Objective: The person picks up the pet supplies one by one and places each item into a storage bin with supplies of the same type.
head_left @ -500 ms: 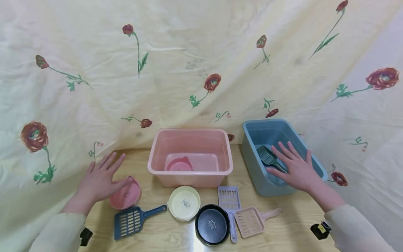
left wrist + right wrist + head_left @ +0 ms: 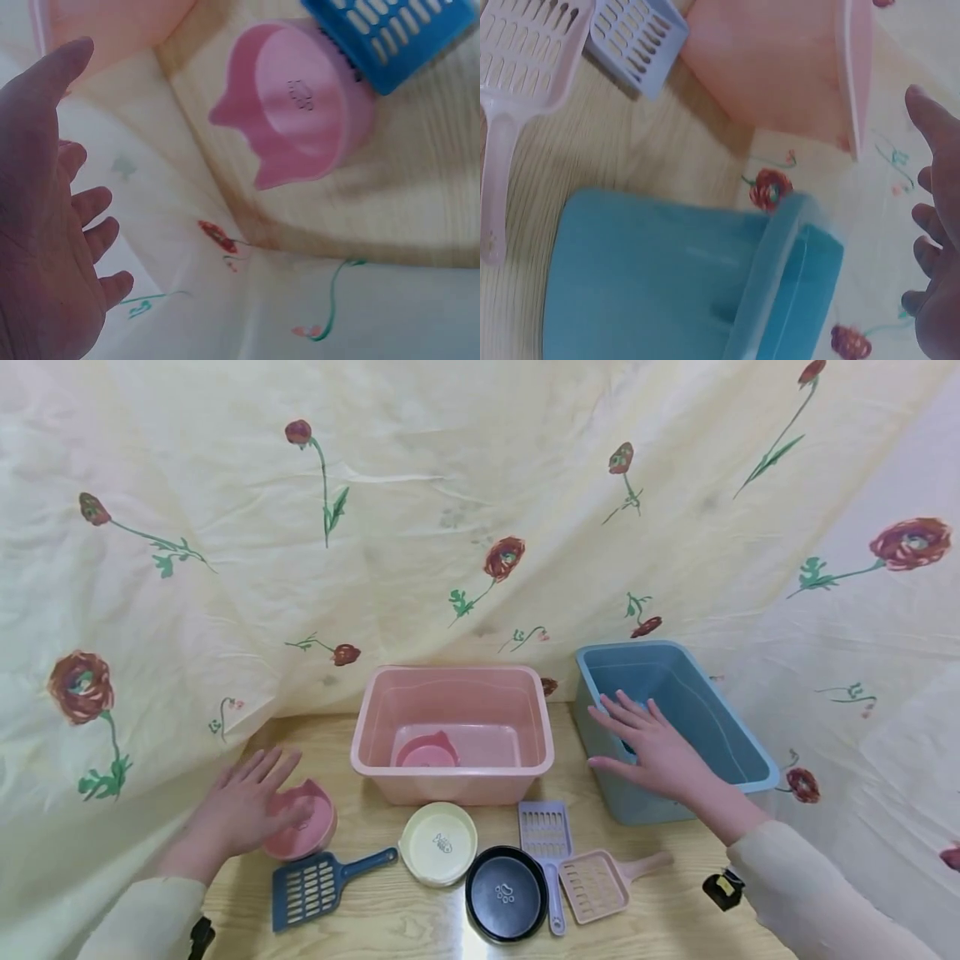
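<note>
My left hand (image 2: pixel 243 806) hovers with spread fingers near a pink cat-eared bowl (image 2: pixel 318 814); the left wrist view shows the hand apart from that bowl (image 2: pixel 300 97). Empty, my right hand (image 2: pixel 652 747) hangs in the air over the near left side of a blue tub (image 2: pixel 720 710), fingers straight and spread. Whatever lies inside the tub behind this hand is mostly hidden. A pink tub (image 2: pixel 453 789) stands between the hands, with another pink eared bowl (image 2: pixel 427 750) in it.
Along the front lie a blue slotted litter scoop (image 2: pixel 307 889), a cream bowl (image 2: pixel 438 843), a black bowl (image 2: pixel 506 893), a lilac scoop (image 2: pixel 545 831) and a pale pink scoop (image 2: pixel 596 885). A flowered cloth (image 2: pixel 420 568) hangs behind the wooden table (image 2: pixel 390 927).
My right hand has moved left over the blue tub and now covers the dark green scoop seen inside it before. The left hand has shifted slightly downward.
</note>
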{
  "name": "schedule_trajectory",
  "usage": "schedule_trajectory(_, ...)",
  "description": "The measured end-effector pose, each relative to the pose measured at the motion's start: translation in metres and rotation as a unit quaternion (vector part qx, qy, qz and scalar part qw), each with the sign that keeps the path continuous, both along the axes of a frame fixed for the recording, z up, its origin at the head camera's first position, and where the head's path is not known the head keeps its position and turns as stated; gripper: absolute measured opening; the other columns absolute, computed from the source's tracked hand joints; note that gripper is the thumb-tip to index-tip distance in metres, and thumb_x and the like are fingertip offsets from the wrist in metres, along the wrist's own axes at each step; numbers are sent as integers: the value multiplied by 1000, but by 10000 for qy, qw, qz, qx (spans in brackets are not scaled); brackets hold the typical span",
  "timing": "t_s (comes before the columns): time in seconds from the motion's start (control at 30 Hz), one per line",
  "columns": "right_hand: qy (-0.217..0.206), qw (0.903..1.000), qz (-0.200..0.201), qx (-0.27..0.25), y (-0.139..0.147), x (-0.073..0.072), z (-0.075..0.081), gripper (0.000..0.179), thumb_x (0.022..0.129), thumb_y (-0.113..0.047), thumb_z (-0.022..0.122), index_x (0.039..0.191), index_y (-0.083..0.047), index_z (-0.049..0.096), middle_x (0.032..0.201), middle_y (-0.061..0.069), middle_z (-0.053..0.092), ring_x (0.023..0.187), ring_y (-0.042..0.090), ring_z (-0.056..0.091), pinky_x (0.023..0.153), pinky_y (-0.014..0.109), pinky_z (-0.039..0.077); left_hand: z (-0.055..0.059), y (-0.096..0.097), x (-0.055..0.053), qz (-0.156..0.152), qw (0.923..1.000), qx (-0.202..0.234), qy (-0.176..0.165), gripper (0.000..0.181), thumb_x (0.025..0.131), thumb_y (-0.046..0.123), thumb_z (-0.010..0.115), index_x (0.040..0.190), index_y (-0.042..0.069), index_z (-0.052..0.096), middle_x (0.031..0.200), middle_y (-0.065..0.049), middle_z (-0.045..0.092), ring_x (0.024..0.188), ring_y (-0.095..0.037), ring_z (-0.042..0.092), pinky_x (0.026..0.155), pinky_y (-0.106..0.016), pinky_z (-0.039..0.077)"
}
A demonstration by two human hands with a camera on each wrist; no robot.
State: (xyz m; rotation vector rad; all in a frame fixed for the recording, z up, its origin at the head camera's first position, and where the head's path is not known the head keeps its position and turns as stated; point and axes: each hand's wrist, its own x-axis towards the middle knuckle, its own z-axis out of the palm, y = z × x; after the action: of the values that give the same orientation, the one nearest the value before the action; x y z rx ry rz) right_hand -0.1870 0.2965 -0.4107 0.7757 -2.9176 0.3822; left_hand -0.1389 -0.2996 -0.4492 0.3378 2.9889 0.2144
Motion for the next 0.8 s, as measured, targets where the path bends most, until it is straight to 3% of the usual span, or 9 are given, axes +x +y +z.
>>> schedule_trajectory(0.27,494,9947,882,-163,-36,-8,-20,73,92,-36,83,154,-5,57,161,20,51,152,46,41,122,71,30,-22,1,15,20,9997,174,-167,89,97,67,64,162,9,45,165,-31,38,152,-59,30,119,-82,15)
schedule_trajectory(0.47,608,9910,1168,-235,-53,-11,-37,70,91,-32,85,150,-5,61,156,20,56,149,43,46,122,67,33,-37,-2,23,12,9999,58,-144,89,95,69,66,160,10,49,162,-30,44,150,-57,35,119,-81,20)
schedule_trajectory(0.63,640,9876,1389,-361,-61,-10,-47,67,90,-30,87,147,-4,64,152,18,60,147,42,50,121,64,36,-49,-4,30,-195,9998,24,5,90,91,68,72,156,9,54,159,-28,49,146,-56,42,116,-82,25)
schedule_trajectory(0.7,660,9865,1414,-499,-63,-10,-52,64,92,-33,85,146,-4,65,151,17,61,146,42,51,121,64,38,-53,-5,31,-241,9997,0,28,88,90,65,75,154,8,56,158,-29,51,146,-55,43,115,-82,28)
schedule_trajectory(0.8,883,9832,1407,-754,-66,-10,-62,62,100,-51,70,142,-5,68,150,15,62,143,41,54,117,61,43,-57,-5,32,-175,9998,-35,-122,85,90,62,77,154,10,57,157,-29,51,148,-54,41,116,-82,27)
